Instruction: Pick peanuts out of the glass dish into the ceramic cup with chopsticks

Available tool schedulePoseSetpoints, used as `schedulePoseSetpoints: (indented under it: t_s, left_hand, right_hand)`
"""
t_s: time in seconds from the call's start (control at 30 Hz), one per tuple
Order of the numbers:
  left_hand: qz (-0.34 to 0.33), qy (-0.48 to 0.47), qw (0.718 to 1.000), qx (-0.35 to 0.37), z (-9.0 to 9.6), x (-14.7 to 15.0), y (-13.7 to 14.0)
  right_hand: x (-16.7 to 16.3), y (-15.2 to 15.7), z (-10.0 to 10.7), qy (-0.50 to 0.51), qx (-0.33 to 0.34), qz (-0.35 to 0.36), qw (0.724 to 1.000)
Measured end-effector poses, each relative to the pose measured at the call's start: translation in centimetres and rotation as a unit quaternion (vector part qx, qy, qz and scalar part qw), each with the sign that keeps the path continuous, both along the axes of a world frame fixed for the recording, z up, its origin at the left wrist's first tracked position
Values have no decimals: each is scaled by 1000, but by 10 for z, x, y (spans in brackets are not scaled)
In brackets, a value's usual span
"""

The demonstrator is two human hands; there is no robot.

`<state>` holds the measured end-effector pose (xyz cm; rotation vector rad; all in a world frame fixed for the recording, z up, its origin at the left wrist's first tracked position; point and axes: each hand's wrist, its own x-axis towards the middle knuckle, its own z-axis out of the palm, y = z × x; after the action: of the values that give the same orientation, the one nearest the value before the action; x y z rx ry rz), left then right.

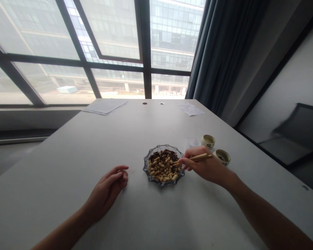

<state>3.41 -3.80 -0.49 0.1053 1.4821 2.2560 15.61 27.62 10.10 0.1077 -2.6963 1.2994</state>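
A scalloped glass bowl (145,175) stands on the white table, holding peanuts in their shells (161,170) at the near side and dark striped sunflower seeds (167,153) at the far side. My right hand (202,165) is at the bowl's right rim, closed around a pair of wooden chopsticks (199,157). Their tips reach down among the nuts; whether they pinch one I cannot tell. Left of the bowl, my left hand (111,185) rests on the table with nothing in it, index finger extended and the other fingers loosely curled.
Two small ceramic cups, one farther back (208,141) and one nearer (223,157), stand beyond my right hand. A clear plastic container (193,142) is next to them, partly hidden. Paper sheets lie at the table's far left (105,106) and far right (191,109).
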Motion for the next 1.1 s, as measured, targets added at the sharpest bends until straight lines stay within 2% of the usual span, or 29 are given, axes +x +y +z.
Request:
schedulePoseSetpoints:
  t_s: [0.27, 0.57, 0.8, 1.0, 1.1]
  left_hand:
    - [1, 1, 1000, -1, 1, 0, 2]
    - [1, 0, 1000, -2, 4, 3, 3]
    - [-3, 4, 1000, -1, 3, 3, 1]
    - [-7, 6, 1000, 2, -1, -1, -1]
    - [-6, 5, 1000, 0, 1, 1, -1]
  right_hand:
    - [-1, -8, -3, 51, 54, 20, 997]
    - [2, -8, 0, 41, 91, 5, 995]
    - [19, -2, 27, 68, 112, -39, 991]
    - [36, 12, 50, 97, 96, -106, 985]
    - [49, 27, 59, 131, 111, -163, 972]
